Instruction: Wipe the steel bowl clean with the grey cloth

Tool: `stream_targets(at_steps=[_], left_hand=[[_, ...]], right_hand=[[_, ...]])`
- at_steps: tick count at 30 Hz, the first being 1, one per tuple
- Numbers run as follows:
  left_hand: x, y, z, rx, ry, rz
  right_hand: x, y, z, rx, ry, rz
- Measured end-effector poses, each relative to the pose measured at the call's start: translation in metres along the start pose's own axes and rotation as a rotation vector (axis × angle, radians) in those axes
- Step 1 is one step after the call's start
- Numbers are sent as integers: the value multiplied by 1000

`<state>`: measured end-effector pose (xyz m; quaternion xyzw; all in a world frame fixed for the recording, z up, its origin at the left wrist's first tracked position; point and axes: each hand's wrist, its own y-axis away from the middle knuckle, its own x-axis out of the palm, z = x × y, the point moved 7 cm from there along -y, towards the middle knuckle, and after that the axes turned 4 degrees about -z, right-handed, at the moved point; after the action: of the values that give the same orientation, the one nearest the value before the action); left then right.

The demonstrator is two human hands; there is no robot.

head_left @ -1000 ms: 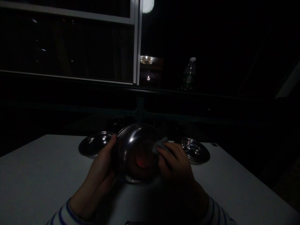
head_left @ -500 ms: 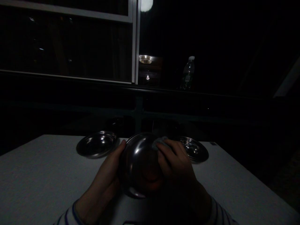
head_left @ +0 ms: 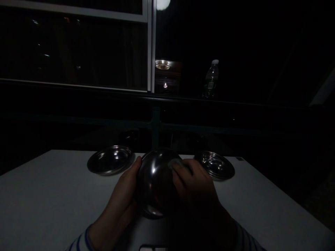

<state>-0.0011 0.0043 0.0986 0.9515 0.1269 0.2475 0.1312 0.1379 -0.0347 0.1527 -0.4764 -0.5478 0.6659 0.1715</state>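
A round, shiny silver metal bowl point(head_left: 154, 188) is in front of us, over the flat white table point(head_left: 52, 198), its outside facing us. Our left hand point(head_left: 124, 193) curls around its side. Our right hand point(head_left: 196, 183) pinches a small, grey, rough pad point(head_left: 175, 162) against it. We should hold the bowl firmly and press the pad flat. Behind, a wide, shiny metal dish point(head_left: 111, 161) sits left and another wide, shiny metal dish point(head_left: 216, 165) right, near enough to bump. Dark shade hides some.
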Motion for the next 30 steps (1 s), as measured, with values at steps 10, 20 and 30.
stream_targets(at_steps=[10,20,30], left_hand=[[-2,2,-4,25,-2,-41],[-1,4,-4,-18,68,-48],[1,6,-6,0,76,-48]], right_hand=[[4,0,-4,21,-30,29],[-3,-1,5,-71,-111,-40],[-1,2,5,-88,-94,-27]])
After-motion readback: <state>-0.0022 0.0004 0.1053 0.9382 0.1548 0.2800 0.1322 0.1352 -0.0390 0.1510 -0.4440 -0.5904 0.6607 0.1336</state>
